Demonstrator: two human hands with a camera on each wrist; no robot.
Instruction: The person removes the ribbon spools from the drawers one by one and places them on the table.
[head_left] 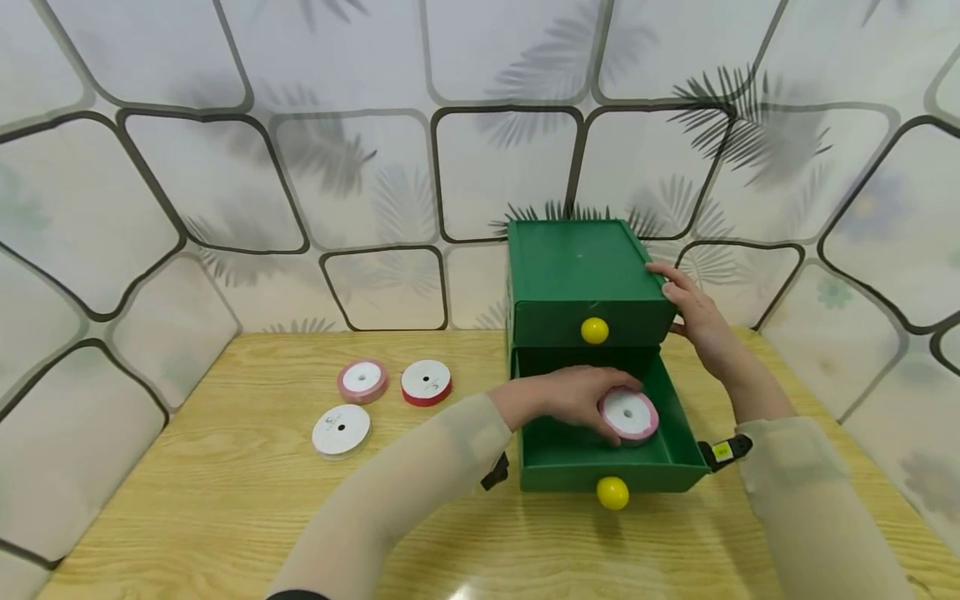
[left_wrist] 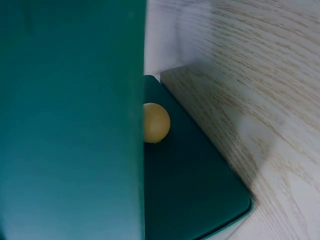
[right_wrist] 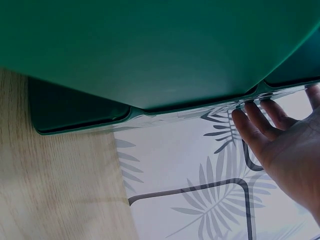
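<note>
My left hand point(head_left: 576, 396) reaches into the pulled-out lower drawer point(head_left: 562, 479) of a small green cabinet point(head_left: 577, 262). Its thumb and fingers grip the edge of a ribbon spool point(head_left: 628, 413) with a white face and pink rim, inside the drawer. Only green walls and a yellow knob point(left_wrist: 156, 123) show in the left wrist view; the hand itself is hidden there. On the cabinet's right side rests my right hand point(head_left: 697, 321), fingertips at its top edge. The right wrist view shows that hand point(right_wrist: 287, 142) with its fingers extended against the green side.
Left of the cabinet on the wooden table point(head_left: 247, 483) lie a pink ribbon spool point(head_left: 362, 381), a red ribbon spool point(head_left: 426, 382) and a white ribbon spool point(head_left: 341, 430). The upper drawer point(head_left: 551, 324) is pushed in. A patterned sheet point(head_left: 375, 183) stands behind and on both sides.
</note>
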